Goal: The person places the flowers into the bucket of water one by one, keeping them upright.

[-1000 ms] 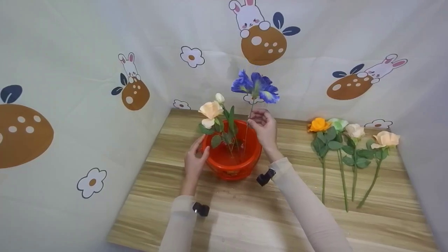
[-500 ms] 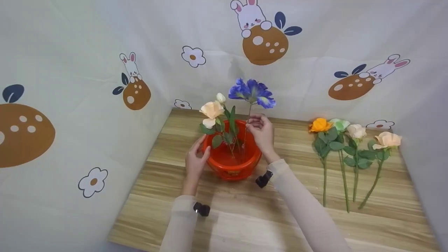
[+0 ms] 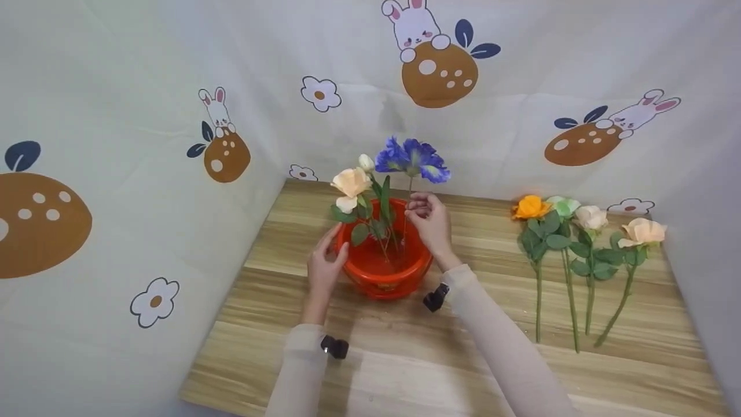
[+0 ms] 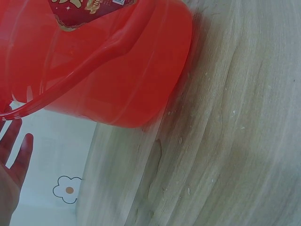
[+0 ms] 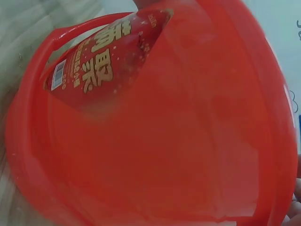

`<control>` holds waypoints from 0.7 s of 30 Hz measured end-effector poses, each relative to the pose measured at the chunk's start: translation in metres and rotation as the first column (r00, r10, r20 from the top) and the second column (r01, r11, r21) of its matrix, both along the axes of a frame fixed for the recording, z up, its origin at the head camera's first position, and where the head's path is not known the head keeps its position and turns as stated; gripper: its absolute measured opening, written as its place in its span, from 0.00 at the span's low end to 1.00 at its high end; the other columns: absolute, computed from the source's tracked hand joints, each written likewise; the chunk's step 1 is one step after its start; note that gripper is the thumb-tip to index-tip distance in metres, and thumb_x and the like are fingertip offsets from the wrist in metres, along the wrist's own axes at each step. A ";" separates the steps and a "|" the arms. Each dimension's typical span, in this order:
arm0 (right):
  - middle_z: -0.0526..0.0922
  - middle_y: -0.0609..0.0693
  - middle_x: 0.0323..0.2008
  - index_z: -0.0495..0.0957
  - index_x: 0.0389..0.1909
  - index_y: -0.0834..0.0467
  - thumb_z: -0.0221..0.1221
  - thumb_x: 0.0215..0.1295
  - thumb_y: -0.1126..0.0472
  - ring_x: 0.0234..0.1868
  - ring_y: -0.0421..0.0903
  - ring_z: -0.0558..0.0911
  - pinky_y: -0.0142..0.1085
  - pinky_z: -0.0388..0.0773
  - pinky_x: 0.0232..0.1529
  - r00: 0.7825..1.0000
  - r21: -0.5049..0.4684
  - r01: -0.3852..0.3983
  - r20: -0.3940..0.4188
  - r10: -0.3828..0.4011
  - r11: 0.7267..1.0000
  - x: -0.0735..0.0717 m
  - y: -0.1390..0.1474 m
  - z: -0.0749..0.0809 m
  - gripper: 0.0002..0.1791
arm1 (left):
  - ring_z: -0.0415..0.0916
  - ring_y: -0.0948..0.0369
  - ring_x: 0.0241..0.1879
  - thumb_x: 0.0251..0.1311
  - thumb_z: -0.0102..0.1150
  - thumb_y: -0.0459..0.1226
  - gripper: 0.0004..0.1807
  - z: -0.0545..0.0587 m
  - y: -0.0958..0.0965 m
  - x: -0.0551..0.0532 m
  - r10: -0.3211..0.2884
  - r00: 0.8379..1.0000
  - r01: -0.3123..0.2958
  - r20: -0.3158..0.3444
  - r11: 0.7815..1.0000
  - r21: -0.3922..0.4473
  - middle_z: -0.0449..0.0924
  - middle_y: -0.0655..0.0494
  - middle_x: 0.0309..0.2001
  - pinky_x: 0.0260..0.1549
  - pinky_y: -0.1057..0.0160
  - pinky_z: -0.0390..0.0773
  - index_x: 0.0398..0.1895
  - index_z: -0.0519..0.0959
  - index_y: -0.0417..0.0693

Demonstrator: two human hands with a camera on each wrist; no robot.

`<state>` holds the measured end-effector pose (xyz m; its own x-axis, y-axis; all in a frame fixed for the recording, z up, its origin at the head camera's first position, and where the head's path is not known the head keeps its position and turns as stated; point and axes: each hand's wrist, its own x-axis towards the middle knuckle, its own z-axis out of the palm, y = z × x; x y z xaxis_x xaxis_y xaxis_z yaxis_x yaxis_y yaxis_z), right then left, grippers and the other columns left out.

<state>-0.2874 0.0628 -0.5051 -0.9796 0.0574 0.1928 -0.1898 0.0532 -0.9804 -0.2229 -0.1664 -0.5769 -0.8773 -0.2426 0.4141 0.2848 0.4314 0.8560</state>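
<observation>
A red plastic bucket (image 3: 386, 275) stands on the table, with a peach rose (image 3: 351, 184) and a white bud (image 3: 366, 163) leaning inside it. My right hand (image 3: 434, 229) pinches the thin stem of a blue-purple iris (image 3: 412, 157), held upright over the bucket's right side. The stem's lower end is down inside the bucket. At the left rim, my left hand (image 3: 325, 267) has thumb and fingers spread, fingertips right at the edge. The left wrist view shows these fingers (image 4: 21, 157) beside the bucket's handle (image 4: 89, 70). Bucket wall (image 5: 188, 122) fills most of the right wrist view.
On the right of the wooden table (image 3: 486, 347) lie an orange rose (image 3: 531, 207), a pale green flower (image 3: 562, 205), a cream rose (image 3: 591, 218) and another peach rose (image 3: 642, 231). A printed cloth (image 3: 498, 121) hangs close behind the table and along its left side.
My right hand has come down slightly and a little left, lowering the iris further into the bucket. My left hand has stayed at the rim.
</observation>
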 end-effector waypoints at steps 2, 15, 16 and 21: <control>0.84 0.62 0.37 0.78 0.48 0.70 0.63 0.57 0.77 0.32 0.34 0.80 0.22 0.78 0.38 1.000 0.038 -0.009 0.013 0.008 0.999 0.000 0.001 0.000 0.17 | 0.78 0.54 0.59 0.62 0.64 0.34 0.23 0.000 0.000 0.000 -0.005 1.000 0.005 0.003 1.000 0.003 0.80 0.49 0.62 0.56 0.69 0.76 0.62 0.80 0.50; 0.86 0.57 0.37 0.81 0.45 0.65 0.63 0.58 0.73 0.37 0.44 0.84 0.31 0.82 0.43 0.999 0.243 -0.022 0.042 0.012 0.970 -0.001 -0.002 -0.002 0.13 | 0.77 0.54 0.61 0.62 0.64 0.34 0.23 0.002 -0.001 0.002 -0.022 1.000 0.022 -0.005 0.999 0.038 0.80 0.49 0.62 0.58 0.72 0.73 0.62 0.79 0.49; 0.86 0.57 0.37 0.81 0.44 0.64 0.64 0.58 0.73 0.38 0.46 0.85 0.33 0.83 0.44 0.999 0.264 -0.016 0.041 0.005 0.964 0.000 -0.002 -0.002 0.13 | 0.77 0.54 0.62 0.62 0.64 0.34 0.23 0.002 -0.001 0.001 -0.021 1.000 0.021 -0.001 0.999 0.033 0.80 0.49 0.62 0.59 0.72 0.73 0.62 0.79 0.49; 0.87 0.56 0.37 0.81 0.44 0.62 0.64 0.58 0.72 0.40 0.49 0.86 0.39 0.84 0.46 0.999 0.368 0.002 0.030 -0.014 0.930 0.000 -0.002 -0.001 0.12 | 0.77 0.54 0.61 0.62 0.64 0.34 0.23 0.002 0.000 0.001 -0.019 1.000 0.019 0.006 0.999 0.031 0.80 0.49 0.62 0.57 0.73 0.73 0.62 0.79 0.49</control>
<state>-0.2876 0.0605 -0.5060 -0.9852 -0.0042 0.1714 -0.1578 0.4126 -0.8971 -0.2215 -0.1659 -0.5751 -0.8845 -0.2384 0.4011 0.2874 0.3990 0.8708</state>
